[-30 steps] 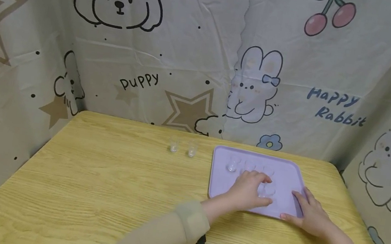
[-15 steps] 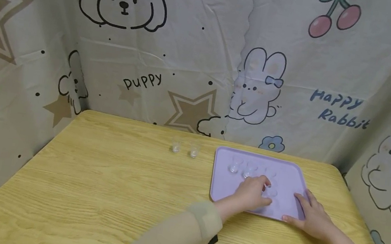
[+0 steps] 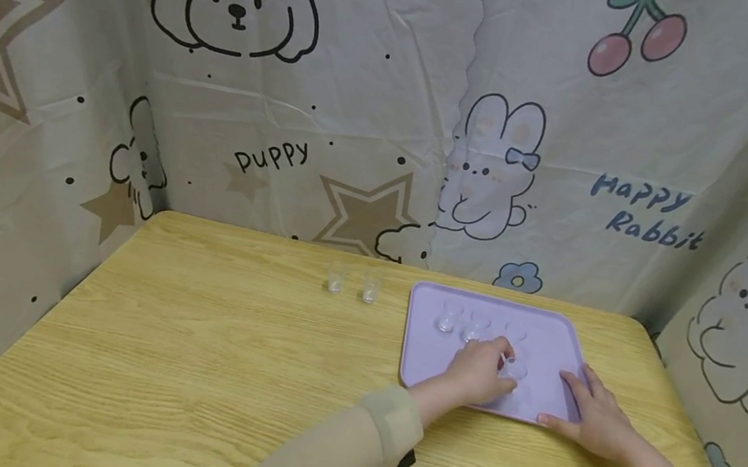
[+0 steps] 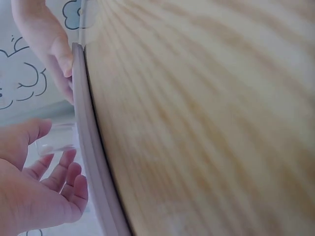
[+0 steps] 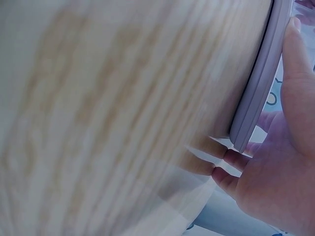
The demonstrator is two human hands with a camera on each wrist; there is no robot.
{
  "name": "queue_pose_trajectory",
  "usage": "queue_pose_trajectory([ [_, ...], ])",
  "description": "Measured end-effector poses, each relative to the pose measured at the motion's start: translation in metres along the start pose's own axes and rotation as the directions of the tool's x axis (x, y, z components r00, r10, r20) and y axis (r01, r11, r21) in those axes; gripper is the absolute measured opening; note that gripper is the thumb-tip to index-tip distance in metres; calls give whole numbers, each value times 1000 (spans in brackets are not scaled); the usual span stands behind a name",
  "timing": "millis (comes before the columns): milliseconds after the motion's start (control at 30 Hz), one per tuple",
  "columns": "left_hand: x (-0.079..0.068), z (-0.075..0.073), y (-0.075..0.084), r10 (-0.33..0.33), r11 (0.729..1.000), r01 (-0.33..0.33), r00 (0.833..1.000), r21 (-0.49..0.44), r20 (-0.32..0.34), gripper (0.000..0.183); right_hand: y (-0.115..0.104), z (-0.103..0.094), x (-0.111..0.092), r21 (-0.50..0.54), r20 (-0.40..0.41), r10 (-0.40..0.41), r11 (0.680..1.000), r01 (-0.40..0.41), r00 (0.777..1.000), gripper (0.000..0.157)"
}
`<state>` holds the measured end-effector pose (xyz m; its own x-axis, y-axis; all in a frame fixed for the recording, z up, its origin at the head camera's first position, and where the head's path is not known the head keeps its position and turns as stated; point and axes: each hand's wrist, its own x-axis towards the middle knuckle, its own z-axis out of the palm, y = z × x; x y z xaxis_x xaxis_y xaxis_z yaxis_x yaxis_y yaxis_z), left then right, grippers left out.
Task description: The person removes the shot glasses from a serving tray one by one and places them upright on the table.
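Note:
On the lilac tray [image 3: 421, 356] stand several small clear cups, among them a far-left cup [image 3: 445, 322] and one beside it [image 3: 474, 330]. My left hand [image 3: 475, 367] reaches over the front rim. Its thumb and curved fingers hold a clear cup [image 3: 516, 369] between them; in the left wrist view this cup [image 4: 58, 138] sits between the thumb and the forefinger. At the tray's front right corner rests my right hand [image 3: 595, 416], thumb along the front rim and fingers spread over the right rim. Its lower fingertips [image 5: 231, 160] touch the table in the right wrist view.
Two more clear cups, a left one [image 3: 335, 280] and a right one [image 3: 370, 289], stand on the wooden table [image 3: 185, 351] left of the tray. A patterned cloth [image 3: 365, 89] encloses the table at the back and sides.
My left hand has shifted a little right and its fingers have drawn in around the cup, uncovering the cup at its left. My right hand stays at the tray corner.

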<state>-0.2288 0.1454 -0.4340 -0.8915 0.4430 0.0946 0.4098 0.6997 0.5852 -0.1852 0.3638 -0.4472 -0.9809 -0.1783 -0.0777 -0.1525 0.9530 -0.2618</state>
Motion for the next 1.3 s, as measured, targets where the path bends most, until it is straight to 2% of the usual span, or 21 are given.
queue_pose_trajectory([
  [200, -3, -11, 1, -4, 1000, 4, 999, 5, 37, 30, 0, 0, 0, -2, -4, -5, 1000, 4, 1000, 92],
  [433, -8, -35, 3, 1, 999, 4, 995, -50, 102, 31, -1, -2, 0, -10, 5, 2, 1000, -2, 1000, 93],
  [600, -12, -52, 3, 15, 996, -7, 994, -83, 106, 31, -1, -1, 0, -11, 8, 7, 1000, -7, 1000, 94],
  [967, -25, -103, -2, 68, 984, -50, 992, -174, 103, 31, -1, 0, 0, -7, 2, 0, 1000, 0, 1000, 94],
  [1300, -39, -153, -11, 56, 956, -33, 996, -290, 73, 30, -2, -1, 0, -6, 3, 4, 1000, -3, 1000, 94],
])
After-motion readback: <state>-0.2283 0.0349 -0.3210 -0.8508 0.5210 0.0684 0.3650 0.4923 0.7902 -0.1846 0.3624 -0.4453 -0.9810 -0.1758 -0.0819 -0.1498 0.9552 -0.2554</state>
